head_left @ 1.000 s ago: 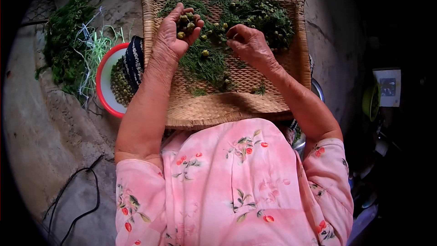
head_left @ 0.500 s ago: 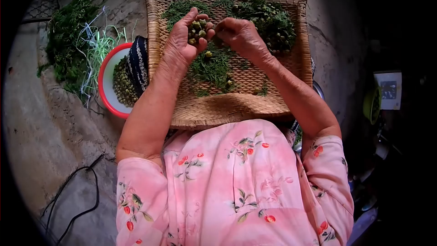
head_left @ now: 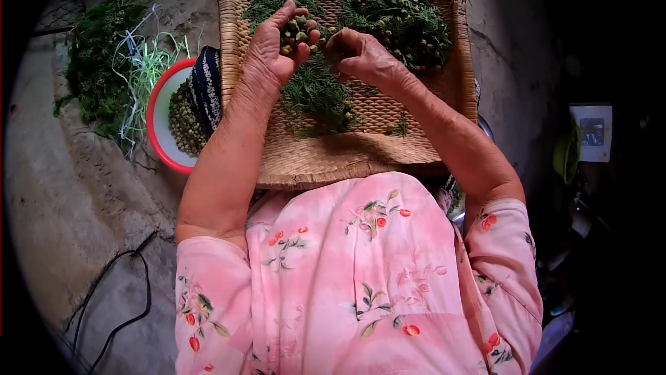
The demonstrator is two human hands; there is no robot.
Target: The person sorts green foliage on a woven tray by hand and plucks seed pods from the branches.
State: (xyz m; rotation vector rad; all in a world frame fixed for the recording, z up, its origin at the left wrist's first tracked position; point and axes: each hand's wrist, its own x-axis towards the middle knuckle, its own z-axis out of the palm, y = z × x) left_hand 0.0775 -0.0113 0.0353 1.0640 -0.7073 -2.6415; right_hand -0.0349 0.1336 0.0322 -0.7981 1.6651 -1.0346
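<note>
1. A single view looks from the person's head, facing forward and steeply down.
2. Nearest the lens, the pink shirt (head_left: 319,278) fills the lower middle.
3. Farther off, left hand (head_left: 277,45), right hand (head_left: 364,59) and woven tray (head_left: 326,156) sit upper centre.
4. The wide view curves into black at the left edge.

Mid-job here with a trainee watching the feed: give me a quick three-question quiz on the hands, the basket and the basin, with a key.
1. True or false: the left hand and the right hand are both over the woven basket.

2. Which hand cups a pile of green cones?
A) Right
B) Left
C) Neither

3. Fill in: the white basin to the left of the basket has a ____ rim.

Key:
1. True.
2. B; the cones lie in its palm and curled fingers.
3. Red.
</note>
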